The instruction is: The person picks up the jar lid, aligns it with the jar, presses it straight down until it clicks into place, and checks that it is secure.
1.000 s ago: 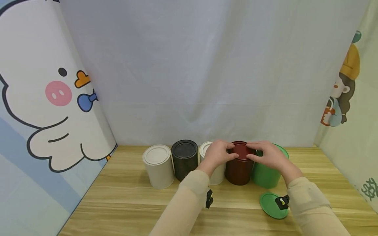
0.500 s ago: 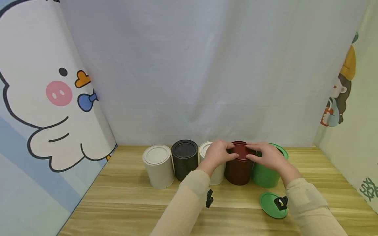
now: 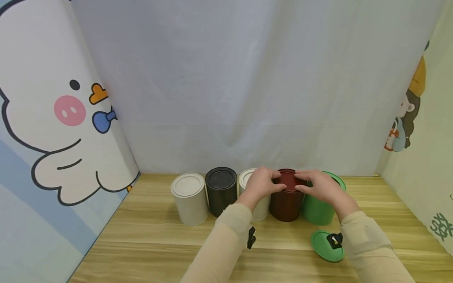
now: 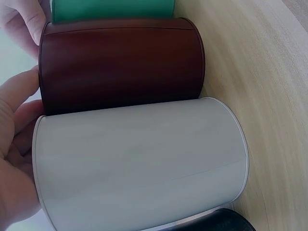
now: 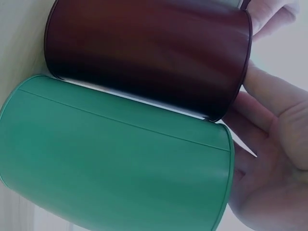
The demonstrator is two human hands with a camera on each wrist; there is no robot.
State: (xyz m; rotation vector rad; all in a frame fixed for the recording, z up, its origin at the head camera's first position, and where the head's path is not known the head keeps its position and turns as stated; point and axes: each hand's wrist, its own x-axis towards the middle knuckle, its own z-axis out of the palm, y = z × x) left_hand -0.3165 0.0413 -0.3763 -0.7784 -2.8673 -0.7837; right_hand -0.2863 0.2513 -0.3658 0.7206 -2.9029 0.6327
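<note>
A dark red can (image 3: 286, 207) with a dark red lid (image 3: 291, 181) stands upright in the row at the back of the table. My left hand (image 3: 261, 185) grips the lid's rim from the left, thumb at the front and fingers behind. From the right, my right hand (image 3: 321, 188) holds the opposite side of the rim the same way. In the left wrist view, the left hand (image 4: 12, 168) reaches over the end of a white can (image 4: 139, 163). The right wrist view has the right hand (image 5: 274, 163) past the rim of a green can (image 5: 115, 159).
The green can (image 3: 318, 212) is lidless; a green lid (image 3: 323, 250) lies flat in front of it, below the right wrist. Left of the red can stand a white can (image 3: 262, 210), a black can (image 3: 221, 194) and another white can (image 3: 191, 204). A grey curtain (image 3: 226, 86) hangs behind.
Both hands stay on the dark red lid's rim. The right forearm has shifted slightly to the left; the cans and the green lid stay where they were.
</note>
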